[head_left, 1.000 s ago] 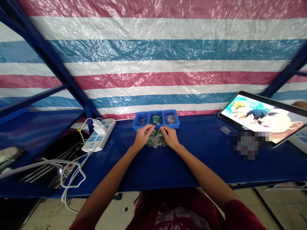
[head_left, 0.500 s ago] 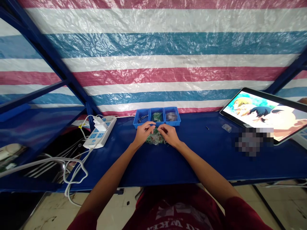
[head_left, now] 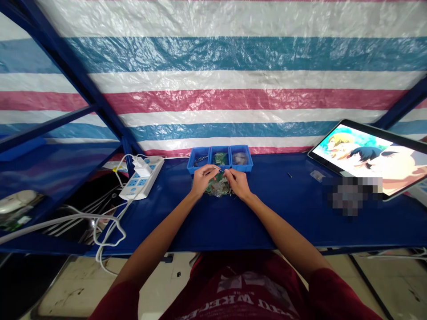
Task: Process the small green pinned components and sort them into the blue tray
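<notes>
My left hand pinches a thin, pale stick-like piece, too small to name more exactly. The fingers of my right hand are closed at the other end of it, so the piece spans the gap between both hands. Below them on the blue table lies a heap of small green and metallic parts with clear plastic, partly hidden by the hands. Just behind stand three joined blue bins: the left bin holds slim metal parts, the middle one green pieces, the right one clear plastic bags.
A white power strip with plugged-in chargers and cables is on the left. To the right lie a small dark screw-like part, a small clear bag and a blurred-out item. A lit screen leans at the far right.
The thin piece now tilts down toward my right hand, where it was roughly level before. My right fingers have curled in more. The whole view has shifted slightly.
</notes>
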Demonstrator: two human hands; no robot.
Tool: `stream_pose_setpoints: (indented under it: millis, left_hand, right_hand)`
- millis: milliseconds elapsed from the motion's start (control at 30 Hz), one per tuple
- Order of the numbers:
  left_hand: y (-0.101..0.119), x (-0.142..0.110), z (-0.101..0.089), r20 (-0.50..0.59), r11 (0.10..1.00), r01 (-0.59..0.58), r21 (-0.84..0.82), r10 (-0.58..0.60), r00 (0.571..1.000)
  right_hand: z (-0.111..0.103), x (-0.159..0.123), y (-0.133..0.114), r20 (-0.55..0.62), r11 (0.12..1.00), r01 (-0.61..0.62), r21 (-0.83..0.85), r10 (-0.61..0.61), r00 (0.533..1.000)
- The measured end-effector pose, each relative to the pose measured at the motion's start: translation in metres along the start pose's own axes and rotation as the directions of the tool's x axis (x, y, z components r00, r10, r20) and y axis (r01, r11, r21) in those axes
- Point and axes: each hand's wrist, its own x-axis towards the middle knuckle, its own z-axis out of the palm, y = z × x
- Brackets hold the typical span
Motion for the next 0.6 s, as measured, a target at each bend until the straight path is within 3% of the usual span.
stream_pose_setpoints:
  millis: [100,267,433,600]
  left_hand:
    - [0.002,0.001,-0.002,0.022,0.999,-0.036,0.014,0.036,0.999]
    - [0.008,-0.002,-0.007,0.054,0.956,-0.147,0.253,0.138,0.989]
    - [0.01,-0.005,-0.008,0.132,0.953,-0.153,0.262,0.122,0.984]
    - [0.009,-0.003,-0.013,0.215,0.838,-0.285,0.465,0.206,0.955]
  right_hand:
    - [-0.001,0.001,0.001,-0.047,1.0,0.01,-0.023,-0.011,0.999]
    - [-0.005,0.002,-0.001,-0.091,1.0,0.01,-0.024,-0.012,0.996]
    - [-0.005,0.002,-0.001,-0.097,0.999,0.017,-0.045,-0.021,0.995]
    - [-0.006,0.001,-0.002,-0.103,0.998,0.039,-0.047,-0.043,0.994]
